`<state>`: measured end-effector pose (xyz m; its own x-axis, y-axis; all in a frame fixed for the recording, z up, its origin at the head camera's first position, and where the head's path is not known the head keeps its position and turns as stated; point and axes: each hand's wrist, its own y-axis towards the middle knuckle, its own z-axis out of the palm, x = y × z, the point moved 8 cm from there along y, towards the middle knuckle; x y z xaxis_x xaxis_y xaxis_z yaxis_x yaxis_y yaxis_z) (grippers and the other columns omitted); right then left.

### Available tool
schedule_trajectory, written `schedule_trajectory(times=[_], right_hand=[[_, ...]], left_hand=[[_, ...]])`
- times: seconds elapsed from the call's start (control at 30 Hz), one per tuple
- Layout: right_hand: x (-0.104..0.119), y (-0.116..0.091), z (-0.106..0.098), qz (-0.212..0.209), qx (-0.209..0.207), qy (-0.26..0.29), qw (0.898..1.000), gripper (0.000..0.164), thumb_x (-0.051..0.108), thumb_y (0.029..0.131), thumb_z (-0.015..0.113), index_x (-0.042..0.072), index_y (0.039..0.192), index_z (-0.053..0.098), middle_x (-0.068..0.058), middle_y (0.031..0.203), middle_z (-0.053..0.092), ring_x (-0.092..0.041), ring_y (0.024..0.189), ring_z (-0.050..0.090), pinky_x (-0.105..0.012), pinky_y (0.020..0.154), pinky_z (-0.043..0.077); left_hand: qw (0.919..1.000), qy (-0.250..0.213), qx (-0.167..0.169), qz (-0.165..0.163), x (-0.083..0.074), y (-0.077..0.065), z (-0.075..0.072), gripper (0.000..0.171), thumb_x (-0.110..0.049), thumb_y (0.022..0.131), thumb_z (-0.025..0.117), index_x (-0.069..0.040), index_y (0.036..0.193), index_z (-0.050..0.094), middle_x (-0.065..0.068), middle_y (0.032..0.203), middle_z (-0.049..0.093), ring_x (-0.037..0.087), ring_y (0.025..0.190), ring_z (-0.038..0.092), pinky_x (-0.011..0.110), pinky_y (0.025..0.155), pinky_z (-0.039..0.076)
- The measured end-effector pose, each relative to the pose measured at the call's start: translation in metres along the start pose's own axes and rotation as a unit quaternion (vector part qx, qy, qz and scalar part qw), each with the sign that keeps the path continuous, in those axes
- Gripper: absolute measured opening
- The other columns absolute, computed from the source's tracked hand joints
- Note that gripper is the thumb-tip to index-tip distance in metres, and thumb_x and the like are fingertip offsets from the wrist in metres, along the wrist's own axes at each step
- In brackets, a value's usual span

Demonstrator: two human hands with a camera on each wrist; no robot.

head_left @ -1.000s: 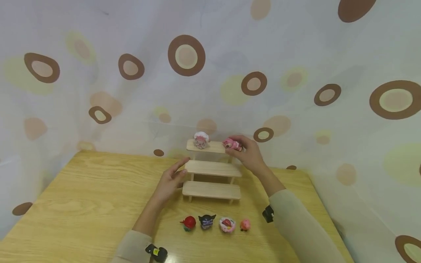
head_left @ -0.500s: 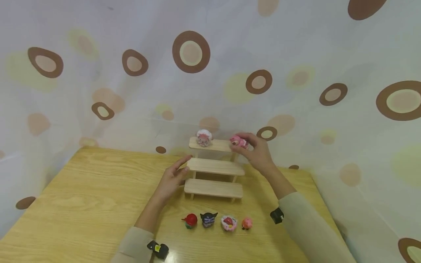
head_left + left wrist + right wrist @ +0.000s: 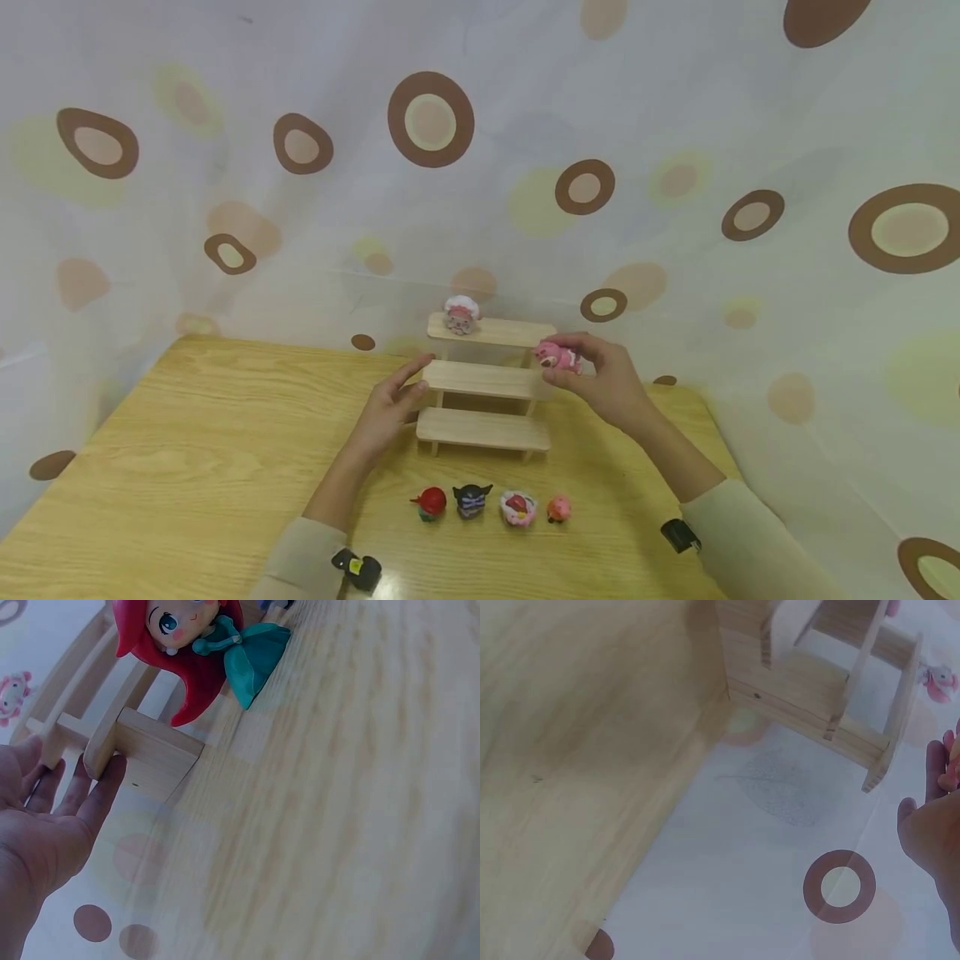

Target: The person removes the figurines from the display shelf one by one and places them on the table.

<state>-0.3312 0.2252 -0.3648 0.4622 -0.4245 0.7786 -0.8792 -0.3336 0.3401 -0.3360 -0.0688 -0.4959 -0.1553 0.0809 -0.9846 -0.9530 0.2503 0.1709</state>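
In the head view, my right hand [image 3: 611,383] pinches a pink bear figurine [image 3: 557,357] between thumb and fingers, lying sideways just off the right end of the wooden three-tier display stand [image 3: 487,379]. The right wrist view catches only part of that hand [image 3: 934,825] and a bit of pink at its edge. My left hand [image 3: 382,412] touches the stand's left end, fingers extended against the tiers, as the left wrist view shows of the hand [image 3: 56,817]. On the left of the top tier sits a figurine with a white hat [image 3: 461,315].
In front of the stand lie a red-haired figurine in a green dress [image 3: 430,504], a black-eared figurine [image 3: 471,501], a white-and-pink figurine [image 3: 518,508] and a small pink-orange figurine [image 3: 559,508]. A patterned sheet [image 3: 480,208] rises behind the wooden table [image 3: 225,433].
My right hand has moved the bear figurine from above the top tier's right end outward to the right and down. The left hand stays at the stand's left end.
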Motion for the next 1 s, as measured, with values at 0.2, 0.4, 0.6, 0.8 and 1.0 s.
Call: schedule_trajectory(times=[0.2, 0.4, 0.6, 0.8, 1.0], right_hand=[[-0.002, -0.036, 0.003, -0.014, 0.020, 0.015, 1.000, 0.042, 0.007, 0.092, 0.083, 0.014, 0.132, 0.072, -0.003, 0.122, 0.075, -0.011, 0.118, 0.065, -0.018, 0.102, 0.048], [-0.011, -0.069, -0.002, -0.007, 0.022, 0.026, 0.999, 0.041, 0.002, 0.092, 0.081, 0.010, 0.131, 0.071, -0.005, 0.121, 0.075, -0.010, 0.116, 0.066, -0.016, 0.101, 0.047], [-0.034, -0.103, -0.007, 0.035, 0.014, 0.036, 0.999, 0.038, 0.003, 0.093, 0.081, 0.009, 0.129, 0.072, -0.006, 0.122, 0.075, -0.008, 0.118, 0.065, -0.014, 0.104, 0.046], [-0.061, -0.135, -0.012, 0.062, 0.008, 0.021, 0.998, 0.036, 0.004, 0.094, 0.080, 0.009, 0.129, 0.072, -0.007, 0.123, 0.075, -0.006, 0.116, 0.066, -0.014, 0.101, 0.048], [-0.081, -0.159, -0.008, 0.079, -0.001, -0.009, 0.997, 0.037, 0.008, 0.091, 0.084, 0.009, 0.126, 0.073, -0.007, 0.122, 0.076, -0.002, 0.114, 0.066, -0.010, 0.100, 0.046]], left_hand=[[1.0000, -0.005, 0.000, 0.000, -0.001, -0.002, 0.001, 0.051, -0.025, 0.113, 0.055, -0.016, 0.162, 0.044, 0.003, 0.172, 0.033, 0.033, 0.150, 0.043, 0.052, 0.123, 0.034], [0.9999, -0.011, 0.008, 0.003, -0.001, 0.001, 0.004, 0.053, -0.027, 0.113, 0.055, -0.017, 0.163, 0.043, 0.003, 0.173, 0.030, 0.034, 0.150, 0.042, 0.053, 0.124, 0.033], [0.9999, -0.012, 0.007, 0.000, 0.001, 0.002, 0.003, 0.053, -0.027, 0.113, 0.055, -0.017, 0.163, 0.043, 0.004, 0.173, 0.030, 0.035, 0.151, 0.042, 0.055, 0.124, 0.032], [1.0000, -0.008, 0.004, -0.004, -0.001, 0.002, 0.003, 0.053, -0.029, 0.112, 0.056, -0.019, 0.163, 0.043, 0.000, 0.172, 0.032, 0.035, 0.151, 0.041, 0.054, 0.124, 0.032], [1.0000, -0.004, 0.003, -0.003, -0.002, 0.002, -0.002, 0.054, -0.029, 0.112, 0.055, -0.019, 0.163, 0.042, -0.001, 0.172, 0.031, 0.034, 0.152, 0.039, 0.054, 0.125, 0.031]])
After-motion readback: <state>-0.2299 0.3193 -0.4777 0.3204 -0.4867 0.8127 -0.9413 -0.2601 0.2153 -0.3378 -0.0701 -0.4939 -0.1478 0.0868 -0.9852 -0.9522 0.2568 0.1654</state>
